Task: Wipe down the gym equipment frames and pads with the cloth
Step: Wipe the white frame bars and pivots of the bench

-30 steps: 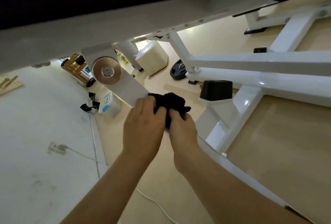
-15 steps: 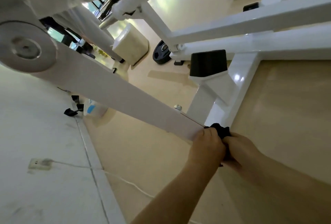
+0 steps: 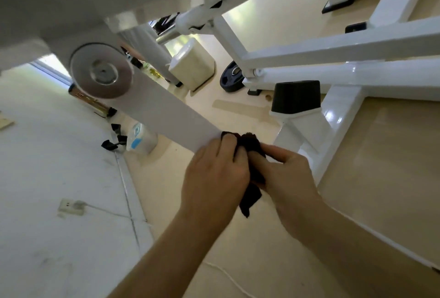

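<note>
A white frame bar (image 3: 166,116) slants from a round metal disc (image 3: 101,71) down to the middle of the view. A dark cloth (image 3: 252,147) is bunched around the bar's lower end. My left hand (image 3: 212,173) grips the cloth from the left, fingers curled over the bar. My right hand (image 3: 285,171) pinches the cloth from the right. A tail of the cloth hangs down between my wrists. The bar below my hands is hidden.
White machine beams (image 3: 333,54) cross the upper right, with a black rubber stop (image 3: 296,96) on a white post. A weight plate (image 3: 232,76), a cream pad (image 3: 192,64) and a white tub (image 3: 140,138) are on the beige floor. A wall socket (image 3: 70,206) sits at the left.
Both hands slid with the cloth down the slanted bar away from the disc, then came back up a little. The view has shifted.
</note>
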`<state>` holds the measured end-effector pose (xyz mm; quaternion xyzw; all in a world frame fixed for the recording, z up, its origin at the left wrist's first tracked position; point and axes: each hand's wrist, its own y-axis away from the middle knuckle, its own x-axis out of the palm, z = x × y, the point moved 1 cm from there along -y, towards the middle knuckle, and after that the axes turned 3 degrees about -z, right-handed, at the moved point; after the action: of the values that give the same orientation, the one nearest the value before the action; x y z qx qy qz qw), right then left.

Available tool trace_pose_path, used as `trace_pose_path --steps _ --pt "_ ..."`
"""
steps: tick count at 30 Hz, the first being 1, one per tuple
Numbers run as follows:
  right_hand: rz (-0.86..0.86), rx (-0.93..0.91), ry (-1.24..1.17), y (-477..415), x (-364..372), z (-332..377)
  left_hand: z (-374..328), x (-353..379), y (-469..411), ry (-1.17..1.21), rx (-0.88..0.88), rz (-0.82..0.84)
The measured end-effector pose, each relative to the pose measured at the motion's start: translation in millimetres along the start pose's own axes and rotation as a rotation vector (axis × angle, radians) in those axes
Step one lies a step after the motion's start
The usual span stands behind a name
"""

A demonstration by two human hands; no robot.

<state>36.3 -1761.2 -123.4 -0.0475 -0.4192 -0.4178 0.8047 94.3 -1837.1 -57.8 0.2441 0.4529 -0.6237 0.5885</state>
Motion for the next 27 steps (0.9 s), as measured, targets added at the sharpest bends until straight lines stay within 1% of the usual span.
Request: trace_pose_path --steps 2,5,6,8,10,12,14,16,18,19,20,21,23,26,27 --pt "0.06 -0.139 0.035 8 28 17 20 -27 -2 0.077 -0.216 -0.067" --pt "0.175 -0.347 0.127 19 74 38 44 -72 2 0.027 -0.371 -0.183" --pt "0.186 -0.434 0.192 22 86 42 49 -85 4 0.001 -0.4 -0.261" --pt "0.17 -0.601 0.369 28 107 47 60 -101 9 -0.014 -0.502 -0.353" --pt "0.146 -0.737 0.473 33 118 46 66 -106 11 0.154 -0.663 -0.426" --pt "0.116 -0.868 0.495 35 120 44 62 -107 10 0.375 -0.817 -0.514" --pt "0.096 -0.977 0.46 32 117 43 54 -106 9 0.464 -0.868 -0.598" --pt "0.092 -1.038 0.422 30 113 43 47 -107 10 0.446 -0.811 -0.678" --pt "0.09 -1.036 0.389 26 109 41 43 -106 11 0.339 -0.681 -0.751" --pt "0.077 -1.018 0.387 21 106 38 42 -102 11 0.27 -0.596 -0.756" --pt "0.049 -0.99 0.406 18 100 34 42 -95 10 0.213 -0.501 -0.718" --pt "0.023 -0.956 0.437 12 92 28 42 -87 8 0.17 -0.42 -0.65" --pt "-0.031 -0.856 0.482 4 69 14 40 -69 2 0.102 -0.252 -0.444" --pt "-0.123 -0.569 0.486 -12 33 0 26 -35 -14 -0.133 0.103 -0.191" --pt "-0.163 -0.469 0.497 -18 26 -2 18 -26 -21 -0.183 0.186 -0.078"
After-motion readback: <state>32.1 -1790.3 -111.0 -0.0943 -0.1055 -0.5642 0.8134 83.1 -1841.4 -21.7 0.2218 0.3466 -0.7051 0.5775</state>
